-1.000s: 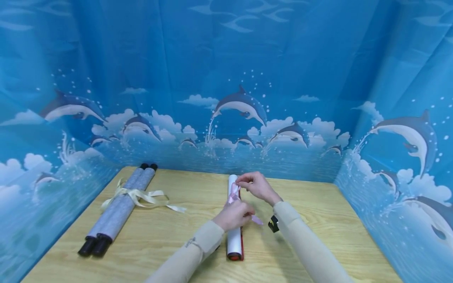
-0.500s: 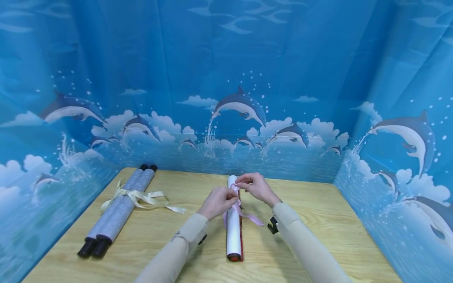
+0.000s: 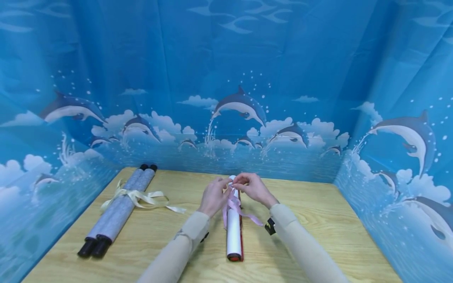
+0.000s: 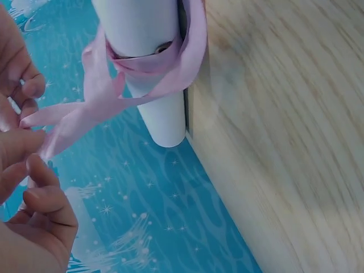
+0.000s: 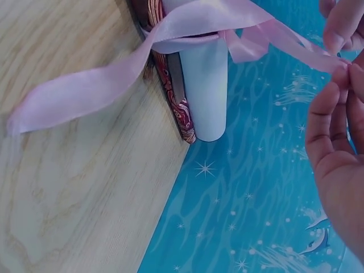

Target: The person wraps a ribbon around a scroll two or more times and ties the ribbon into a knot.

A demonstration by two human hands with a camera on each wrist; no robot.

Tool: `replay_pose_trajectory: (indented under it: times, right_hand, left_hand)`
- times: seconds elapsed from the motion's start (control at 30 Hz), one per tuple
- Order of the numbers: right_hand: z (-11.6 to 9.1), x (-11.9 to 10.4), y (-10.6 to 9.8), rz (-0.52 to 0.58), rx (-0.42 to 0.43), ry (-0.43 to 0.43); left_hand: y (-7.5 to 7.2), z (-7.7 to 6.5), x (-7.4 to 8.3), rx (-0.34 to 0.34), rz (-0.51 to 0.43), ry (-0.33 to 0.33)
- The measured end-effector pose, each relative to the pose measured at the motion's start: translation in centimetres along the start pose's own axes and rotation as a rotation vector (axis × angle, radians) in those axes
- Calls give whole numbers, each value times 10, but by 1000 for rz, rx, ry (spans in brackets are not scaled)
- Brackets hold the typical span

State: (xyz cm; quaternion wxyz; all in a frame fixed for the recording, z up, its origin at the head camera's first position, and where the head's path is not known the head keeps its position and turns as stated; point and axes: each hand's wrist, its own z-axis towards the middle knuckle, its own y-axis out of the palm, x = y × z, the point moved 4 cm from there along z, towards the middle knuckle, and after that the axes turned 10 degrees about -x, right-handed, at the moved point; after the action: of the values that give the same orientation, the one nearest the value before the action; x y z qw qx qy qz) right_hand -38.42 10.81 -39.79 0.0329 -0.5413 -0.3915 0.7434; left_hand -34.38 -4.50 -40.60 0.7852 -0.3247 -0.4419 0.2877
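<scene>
A white rolled scroll [image 3: 233,236] lies lengthwise on the table, with a pink ribbon [image 3: 233,202] round it. Near its far end, my right hand [image 3: 255,190] pinches a raised part of the ribbon between thumb and fingertips. My left hand [image 3: 213,197] meets it there from the left, its fingertips also pinching the ribbon. Both wrist views show the pink ribbon [image 4: 102,108] stretched from the roll [image 5: 206,96] to the joined fingertips. One loose ribbon tail [image 5: 85,96] hangs over the table on the right. Fingers partly hide the pinched end.
Two grey rolls with black ends [image 3: 122,212], tied together by a cream ribbon [image 3: 141,196], lie on the left of the wooden table [image 3: 301,236]. A red patterned strip [image 5: 176,96] lies along the white roll's right side. Blue dolphin curtains [image 3: 184,98] enclose the table.
My left hand has let go of the lower ribbon by the roll's middle and moved up and away to the right hand's fingertips. The right hand has stayed nearly in place.
</scene>
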Motion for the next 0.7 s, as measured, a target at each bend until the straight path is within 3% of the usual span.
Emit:
replay_pose_trajectory:
  times: [0.13, 0.3, 0.37, 0.53, 0.7]
  right_hand:
    - [-1, 0, 4, 50, -7, 0]
    - [-5, 7, 9, 123, 28, 27]
    - [-7, 10, 14, 57, 26, 27]
    - [-14, 14, 36, -230, -37, 10]
    - [-16, 13, 48, -400, 8, 44]
  left_hand:
    - [3, 1, -1, 28, 24, 8]
    - [1, 2, -6, 45, -17, -44]
    - [0, 2, -9, 50, -43, -72]
    - [-2, 2, -16, 75, -69, -133]
    - [0, 3, -18, 68, -89, -149]
